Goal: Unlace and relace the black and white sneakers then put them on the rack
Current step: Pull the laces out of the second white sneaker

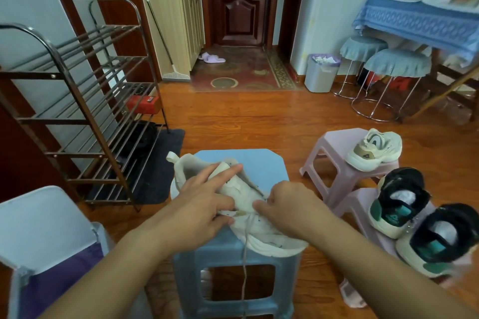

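Lacing under way on the sneaker (241,204) atop the blue stool (261,163).
Left hand (204,204) pinches the eyelet flap, forefinger straight; right hand (290,207) pinches the lace (245,248); rack (85,101) left of the stool holds no sneakers.

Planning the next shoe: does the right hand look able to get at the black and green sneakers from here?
Probably yes: the black and green sneakers sit uncovered beside the right hand, nothing between; it first has to release the white sneaker.

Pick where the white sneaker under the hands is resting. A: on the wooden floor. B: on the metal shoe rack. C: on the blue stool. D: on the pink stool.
C: the white sneaker lies on top of the blue stool, with the left hand and right hand working on it.
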The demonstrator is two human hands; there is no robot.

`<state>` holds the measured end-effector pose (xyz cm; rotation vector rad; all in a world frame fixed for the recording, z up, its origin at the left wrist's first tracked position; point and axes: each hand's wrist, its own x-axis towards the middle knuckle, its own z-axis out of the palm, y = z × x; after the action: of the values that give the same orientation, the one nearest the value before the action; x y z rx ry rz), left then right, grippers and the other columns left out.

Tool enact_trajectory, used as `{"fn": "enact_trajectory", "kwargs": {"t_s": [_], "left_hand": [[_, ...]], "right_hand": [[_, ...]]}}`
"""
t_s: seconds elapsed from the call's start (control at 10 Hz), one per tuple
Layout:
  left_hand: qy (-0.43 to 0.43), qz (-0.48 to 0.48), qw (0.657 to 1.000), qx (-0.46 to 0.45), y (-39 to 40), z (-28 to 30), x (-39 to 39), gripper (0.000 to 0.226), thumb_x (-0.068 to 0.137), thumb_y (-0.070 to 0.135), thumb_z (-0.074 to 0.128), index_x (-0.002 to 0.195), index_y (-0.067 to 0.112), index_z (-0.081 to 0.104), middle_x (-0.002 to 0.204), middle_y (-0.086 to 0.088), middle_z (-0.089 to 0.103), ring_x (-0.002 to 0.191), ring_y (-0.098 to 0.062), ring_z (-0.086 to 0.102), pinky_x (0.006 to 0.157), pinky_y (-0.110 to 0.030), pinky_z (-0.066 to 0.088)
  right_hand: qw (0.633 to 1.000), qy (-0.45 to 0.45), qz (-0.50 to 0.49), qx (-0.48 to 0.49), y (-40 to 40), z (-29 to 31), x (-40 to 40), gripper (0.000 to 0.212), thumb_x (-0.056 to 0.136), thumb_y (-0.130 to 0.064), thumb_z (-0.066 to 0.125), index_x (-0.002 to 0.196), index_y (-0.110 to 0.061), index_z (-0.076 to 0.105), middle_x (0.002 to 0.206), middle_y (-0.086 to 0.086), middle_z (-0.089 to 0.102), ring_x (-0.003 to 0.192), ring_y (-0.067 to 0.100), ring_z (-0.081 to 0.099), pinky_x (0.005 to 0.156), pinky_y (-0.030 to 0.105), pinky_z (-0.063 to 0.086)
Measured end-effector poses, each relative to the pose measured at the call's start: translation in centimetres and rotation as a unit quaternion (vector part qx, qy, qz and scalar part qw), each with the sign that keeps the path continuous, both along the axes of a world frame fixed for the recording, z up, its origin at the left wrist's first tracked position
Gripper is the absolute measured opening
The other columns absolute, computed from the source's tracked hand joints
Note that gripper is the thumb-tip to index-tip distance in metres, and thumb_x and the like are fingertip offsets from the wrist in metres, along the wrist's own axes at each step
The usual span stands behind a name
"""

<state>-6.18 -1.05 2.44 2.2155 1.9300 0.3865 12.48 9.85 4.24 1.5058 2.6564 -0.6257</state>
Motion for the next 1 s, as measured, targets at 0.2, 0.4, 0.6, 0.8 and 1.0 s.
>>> {"fn": "enact_trajectory", "kwargs": {"t_s": [0.2, 0.4, 0.6, 0.8, 1.0], "left_hand": [[0.000, 0.035, 0.999, 0.001, -0.2, -0.7, 0.5, 0.040, 0.095, 0.045, 0.065, 0.064, 0.053, 0.041, 0.167, 0.026, -0.004, 0.156, -0.018, -0.006, 0.120, -0.057, 0.022], [0.014, 0.043, 0.999, -0.018, 0.1, -0.5, 0.4, 0.029, 0.098, 0.046, 0.060, 0.073, 0.045, 0.046, 0.166, 0.026, -0.007, 0.156, -0.019, -0.005, 0.122, -0.054, 0.020], [-0.005, 0.047, 0.999, -0.026, 0.0, -0.3, 0.4, 0.026, 0.098, 0.044, 0.061, 0.075, 0.043, 0.049, 0.165, 0.026, -0.007, 0.156, -0.020, -0.005, 0.123, -0.052, 0.016], [-0.015, 0.044, 0.999, -0.027, 0.1, -0.5, 0.3, 0.020, 0.097, 0.044, 0.063, 0.079, 0.037, 0.059, 0.166, 0.026, -0.005, 0.156, -0.018, -0.006, 0.123, -0.052, 0.016], [-0.015, 0.048, 0.998, -0.039, 0.1, -0.2, 0.3, 0.018, 0.097, 0.044, 0.062, 0.087, 0.031, 0.066, 0.166, 0.027, -0.006, 0.155, -0.015, -0.008, 0.124, -0.052, 0.015]], "right_hand": [[0.995, 0.031, -0.044, -0.086, 0.3, -0.6, -1.0, 0.028, 0.092, -0.035, 0.065, 0.079, -0.011, 0.062, 0.075, 0.005, 0.062, 0.073, 0.022, 0.060, 0.061, 0.033, 0.049], [0.986, -0.070, -0.123, -0.085, 6.2, 0.5, 6.0, 0.021, 0.094, -0.031, 0.064, 0.092, -0.011, 0.066, 0.087, 0.003, 0.067, 0.080, 0.017, 0.066, 0.073, 0.030, 0.058], [0.956, -0.110, -0.268, -0.049, 10.6, -0.8, 11.8, 0.017, 0.099, -0.019, 0.056, 0.098, -0.003, 0.063, 0.088, 0.011, 0.061, 0.094, 0.029, 0.065, 0.084, 0.040, 0.055], [0.564, 0.643, 0.013, -0.518, 5.7, 4.5, 5.9, 0.023, 0.087, -0.003, 0.044, 0.066, -0.014, 0.043, 0.060, 0.001, 0.045, 0.049, 0.011, 0.043, 0.050, 0.023, 0.043], [0.988, 0.066, 0.103, -0.090, 2.6, 2.0, 5.1, 0.030, 0.087, -0.056, 0.066, 0.105, -0.033, 0.061, 0.077, -0.010, 0.059, 0.065, 0.007, 0.054, 0.060, 0.029, 0.046]]}}
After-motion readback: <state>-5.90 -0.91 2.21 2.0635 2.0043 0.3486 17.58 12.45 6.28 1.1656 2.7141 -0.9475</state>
